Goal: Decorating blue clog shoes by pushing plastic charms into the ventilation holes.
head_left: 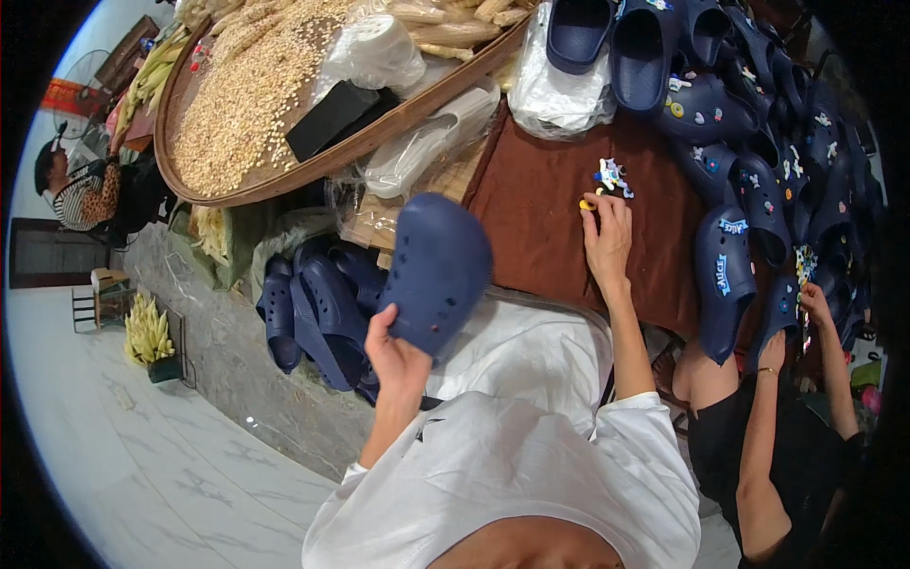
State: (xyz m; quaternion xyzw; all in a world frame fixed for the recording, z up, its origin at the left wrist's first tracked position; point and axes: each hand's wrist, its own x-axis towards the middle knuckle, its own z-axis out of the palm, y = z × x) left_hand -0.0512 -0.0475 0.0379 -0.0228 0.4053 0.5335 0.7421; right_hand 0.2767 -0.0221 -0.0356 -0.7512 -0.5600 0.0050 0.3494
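Observation:
A navy foam clog (438,270) is in my left hand (393,360), which grips it by the edge nearest me. The clog is held up with its row of small holes showing. Over the brown cloth (540,209), my right hand (611,242) has its thumb and forefinger closed at a small yellow shoe charm (586,204). Just beyond these fingertips lies a little cluster of white and blue shoe charms (612,176).
Navy clogs with charms (706,114) are heaped at right, where a co-worker's hands (773,353) hold another clog. More clogs (318,313) sit low at left. A round tray of corn kernels (246,95) bears a black phone-like object (336,119). A wrapped white clog (427,142) lies beside it.

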